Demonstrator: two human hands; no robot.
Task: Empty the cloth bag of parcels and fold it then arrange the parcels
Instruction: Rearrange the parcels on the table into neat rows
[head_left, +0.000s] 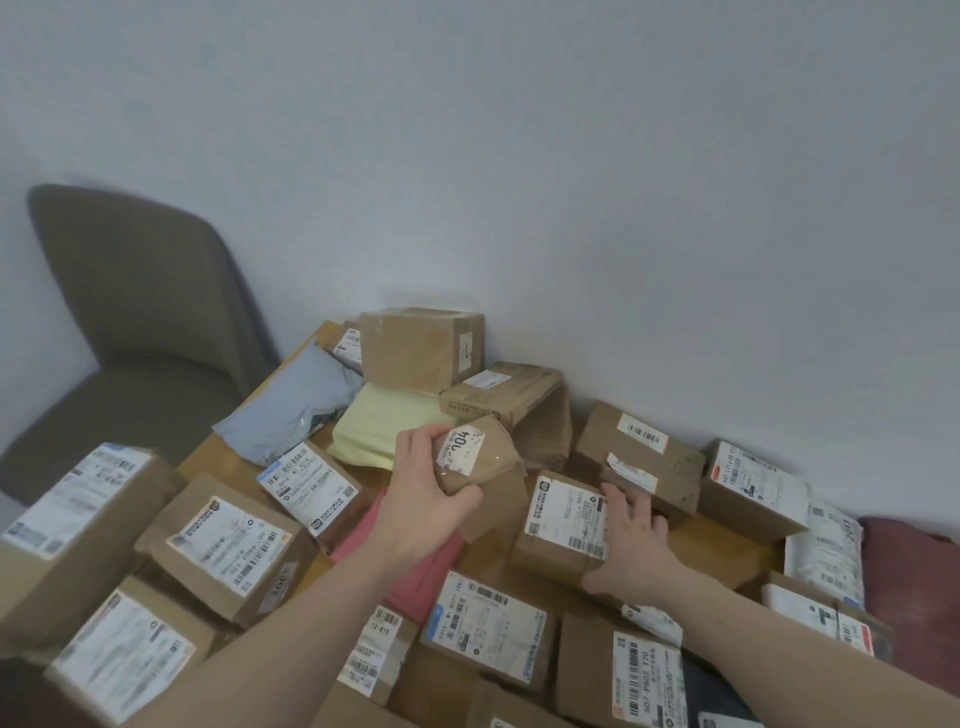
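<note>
Mostly brown taped boxes with white barcode labels crowd the table (719, 545). Left hand (423, 491) grips a small brown parcel (480, 457) raised above the pile. Right hand (631, 545), fingers spread flat, rests on a labelled box (558, 525). Folded yellow cloth (371, 423) lies near the wall.

The small brown parcel (480, 460) bears a handwritten "404" on its white label; below it, nearer the camera, a carton (387, 652) reads "12-816", and right of that a box (631, 673) reads "507-P802 170"
</note>
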